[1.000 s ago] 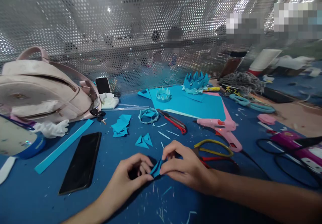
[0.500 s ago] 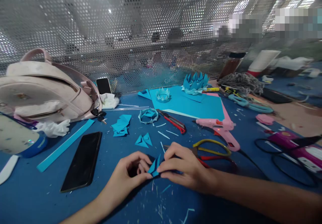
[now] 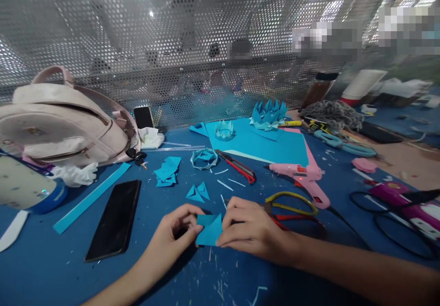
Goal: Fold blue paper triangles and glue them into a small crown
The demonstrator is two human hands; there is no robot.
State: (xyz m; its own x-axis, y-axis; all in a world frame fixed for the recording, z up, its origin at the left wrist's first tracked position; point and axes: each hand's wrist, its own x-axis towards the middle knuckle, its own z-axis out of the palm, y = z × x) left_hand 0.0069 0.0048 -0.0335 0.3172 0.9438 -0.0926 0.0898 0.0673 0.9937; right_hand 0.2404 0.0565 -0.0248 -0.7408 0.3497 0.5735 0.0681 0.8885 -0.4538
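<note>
Small blue folded-paper square (image 3: 209, 233) btwn both hands: L hand (image 3: 178, 232) pinches its 9 o'clock edge, thumb on top; R hand (image 3: 252, 230), fingers closed, grips 3 o'clock edge. Blue folded-paper triangles (image 3: 203, 191) nr, 11 o'clock.

Left hand (image 3: 178, 232) and right hand (image 3: 252, 228) both on one small blue paper square (image 3: 208, 232), thumb-and-finger grip at opposite edges. Two folded triangles (image 3: 203, 191) just beyond on the worktop (image 3: 55, 269), paper pile (image 3: 167, 173) up-left of those. Phone (image 3: 113, 221) left of left hand, paper strip (image 3: 91, 199) past it. Pink glue gun (image 3: 309, 173) beyond right hand; red cutter (image 3: 242, 170) near paper ring (image 3: 206, 166).
</note>
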